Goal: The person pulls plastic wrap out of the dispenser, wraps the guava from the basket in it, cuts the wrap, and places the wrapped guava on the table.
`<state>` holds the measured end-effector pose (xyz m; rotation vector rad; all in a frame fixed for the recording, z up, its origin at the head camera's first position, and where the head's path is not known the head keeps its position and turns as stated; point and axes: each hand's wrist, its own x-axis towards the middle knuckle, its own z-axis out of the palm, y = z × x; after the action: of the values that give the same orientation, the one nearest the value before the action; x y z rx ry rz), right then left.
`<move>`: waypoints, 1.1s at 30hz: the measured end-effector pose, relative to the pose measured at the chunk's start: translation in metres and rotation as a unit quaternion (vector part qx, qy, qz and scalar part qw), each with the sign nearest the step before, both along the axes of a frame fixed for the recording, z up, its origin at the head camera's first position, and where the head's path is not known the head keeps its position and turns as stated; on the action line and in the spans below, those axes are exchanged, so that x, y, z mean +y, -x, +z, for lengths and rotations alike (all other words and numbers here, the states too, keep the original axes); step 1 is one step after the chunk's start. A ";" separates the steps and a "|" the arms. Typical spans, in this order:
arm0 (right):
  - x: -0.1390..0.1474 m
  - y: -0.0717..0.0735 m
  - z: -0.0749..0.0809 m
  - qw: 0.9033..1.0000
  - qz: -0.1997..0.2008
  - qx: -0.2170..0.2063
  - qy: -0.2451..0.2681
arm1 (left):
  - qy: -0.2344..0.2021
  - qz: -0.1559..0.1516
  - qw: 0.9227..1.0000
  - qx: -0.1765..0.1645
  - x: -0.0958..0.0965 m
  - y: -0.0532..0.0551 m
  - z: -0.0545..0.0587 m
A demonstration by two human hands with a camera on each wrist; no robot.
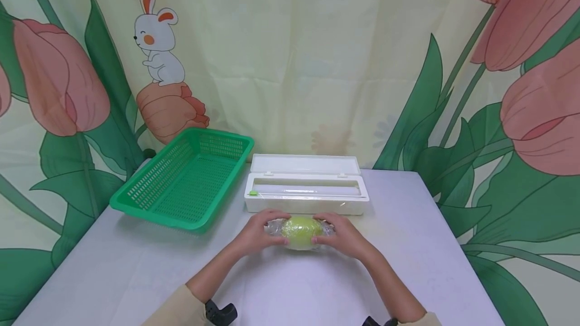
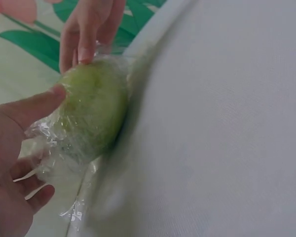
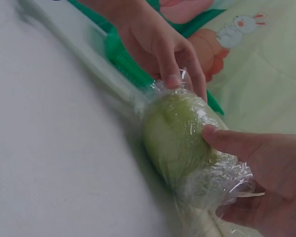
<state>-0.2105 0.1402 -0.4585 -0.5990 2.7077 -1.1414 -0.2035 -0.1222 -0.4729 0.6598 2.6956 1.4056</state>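
Observation:
On the table lies a rounded green fruit (image 1: 301, 233) wrapped in clear cling film, its loose ends bunched at both sides. My left hand (image 1: 261, 232) grips the left end, its thumb on the fruit's near side and its fingers behind the film. From the right, my right hand (image 1: 343, 235) holds the other end the same way. The right wrist view shows the right thumb pressing the film against the fruit (image 3: 175, 133). Crinkled film (image 2: 56, 158) stands out past the fruit by the left fingers in the left wrist view.
Just behind the fruit stands a white cling film dispenser (image 1: 305, 206), its lid (image 1: 303, 164) raised, with a roll (image 1: 308, 188) inside and a small green slider (image 1: 252, 193). A green plastic basket (image 1: 190, 185) sits at the back left. A printed curtain (image 1: 290, 64) hangs behind the table.

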 end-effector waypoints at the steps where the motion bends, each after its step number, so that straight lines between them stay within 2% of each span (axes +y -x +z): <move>1: 0.000 0.000 0.000 1.000 0.001 0.002 0.003 | 0.000 0.001 1.000 0.002 0.000 0.000 0.001; 7: 0.007 0.000 0.005 0.999 0.007 0.005 0.036 | -0.008 0.023 0.999 0.031 -0.005 0.001 0.008; 12: 0.017 0.005 0.008 0.998 -0.010 0.026 0.050 | -0.024 0.095 0.993 0.068 -0.013 0.009 0.016; 15: 0.024 0.009 0.010 0.996 -0.034 0.043 0.064 | -0.036 0.141 0.985 0.096 -0.018 0.014 0.021; 19: 0.033 0.014 0.013 0.992 -0.070 0.069 0.080 | -0.052 0.191 0.974 0.112 -0.022 0.021 0.023; 22: 0.040 0.018 0.015 0.988 -0.100 0.091 0.078 | -0.057 0.219 0.969 0.104 -0.024 0.027 0.022; 28: 0.051 0.025 0.015 0.975 -0.164 0.136 0.062 | -0.050 0.252 0.964 0.075 -0.027 0.037 0.016; 33: 0.056 0.033 0.011 0.970 -0.182 0.153 0.046 | -0.049 0.268 0.959 0.073 -0.029 0.045 0.008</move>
<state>-0.2431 0.1962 -0.4480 -0.3170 3.1386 -1.3641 -0.2485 -0.1510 -0.4654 0.0162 3.0876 1.6558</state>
